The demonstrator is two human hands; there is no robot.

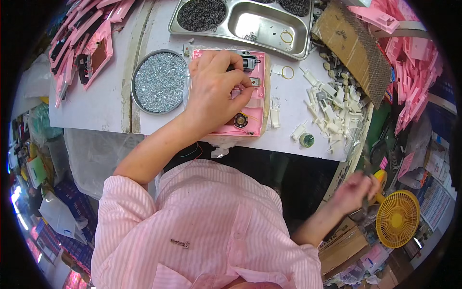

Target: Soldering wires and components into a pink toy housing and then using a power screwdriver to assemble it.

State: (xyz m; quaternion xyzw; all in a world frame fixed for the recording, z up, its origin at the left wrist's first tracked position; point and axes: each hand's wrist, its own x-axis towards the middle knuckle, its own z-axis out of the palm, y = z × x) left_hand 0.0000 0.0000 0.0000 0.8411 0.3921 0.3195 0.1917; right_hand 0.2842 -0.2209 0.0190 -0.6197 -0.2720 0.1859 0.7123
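Observation:
A pink plastic housing (256,123) lies on the table in front of me, fitted with a small motor (250,62) near its top and a round dark part (240,120) near its bottom. My left hand (214,86) rests across it, thumb and forefinger pinched beside a small metal plate (255,82). Whatever sits between those fingertips is too small or hidden to name. Off the table's right side, my right hand (355,191) is smeared by motion. Its fingers look curled around a dark blurred thing close to a yellow fan (397,219).
Left of the housing stands a round dish (159,82) full of small screws. A metal tray (269,26) with dark small parts is behind. White plastic pieces (332,108) and a cardboard sheet (353,53) lie right. Pink shells (98,53) are stacked far left.

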